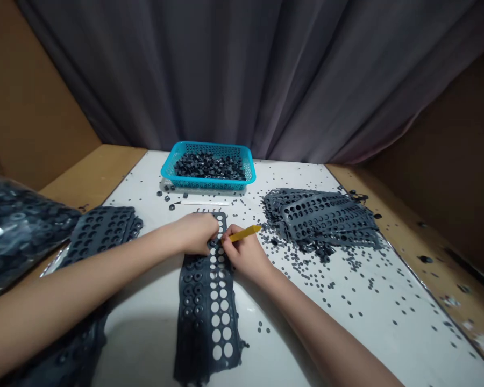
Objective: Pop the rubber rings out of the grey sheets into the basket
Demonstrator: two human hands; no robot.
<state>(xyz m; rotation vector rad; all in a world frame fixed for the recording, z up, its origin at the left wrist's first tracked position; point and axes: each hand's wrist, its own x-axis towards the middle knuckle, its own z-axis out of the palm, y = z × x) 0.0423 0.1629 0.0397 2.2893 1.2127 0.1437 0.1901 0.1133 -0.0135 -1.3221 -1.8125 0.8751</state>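
Observation:
A dark rubber sheet [193, 322] lies lengthwise in front of me, with rows of round moulded rings on its left and open round holes on its right. Over its far part my left hand [199, 232] is closed, knuckles up. Its fingertips are at a small black rubber ring [213, 243]; whether they pinch it or the sheet is hidden. My right hand [248, 252] is closed around a yellow pen-like tool [246, 233], the lower end at the sheet beside my left fingers.
A blue basket [250, 174] of small black rubber pieces stands at the back. Punched sheets [326, 215] are piled at right among scattered black discs. More sheets [100, 231] and a clear bag of rings [20, 231] lie at left. A white pen [201, 203] lies before the basket.

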